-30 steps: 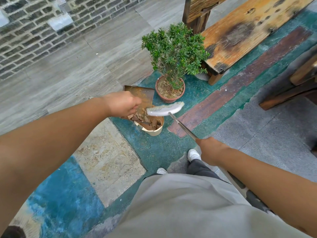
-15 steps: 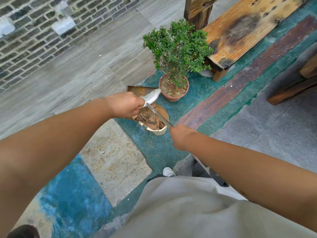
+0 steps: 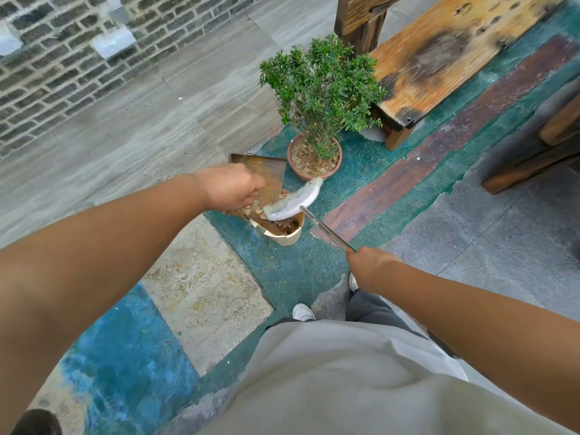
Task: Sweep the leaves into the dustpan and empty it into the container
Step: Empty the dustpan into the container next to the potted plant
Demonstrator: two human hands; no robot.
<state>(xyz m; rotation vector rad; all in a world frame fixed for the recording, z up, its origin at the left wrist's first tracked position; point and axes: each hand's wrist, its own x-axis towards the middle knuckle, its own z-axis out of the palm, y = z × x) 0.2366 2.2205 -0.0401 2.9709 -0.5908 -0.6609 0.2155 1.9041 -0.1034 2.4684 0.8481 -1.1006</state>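
You are emptying: your left hand (image 3: pixel 230 186) grips the dustpan (image 3: pixel 266 177), tilted over the container (image 3: pixel 284 235) just short of the potted plant (image 3: pixel 317 98). Your right hand (image 3: pixel 368 266), fingers curled round the brush (image 3: pixel 293 200) handle, should next rake the last leaves (image 3: pixel 251 211) down.

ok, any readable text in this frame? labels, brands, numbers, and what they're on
None readable.
Dustpan, held by the left hand: no label visible.
Brush, its handle held by the right hand: no marking visible.
Container: plain side, no print.
Plant pot and wooden bench: no writing.
Carved paving slab: relief pattern only, no legible characters.
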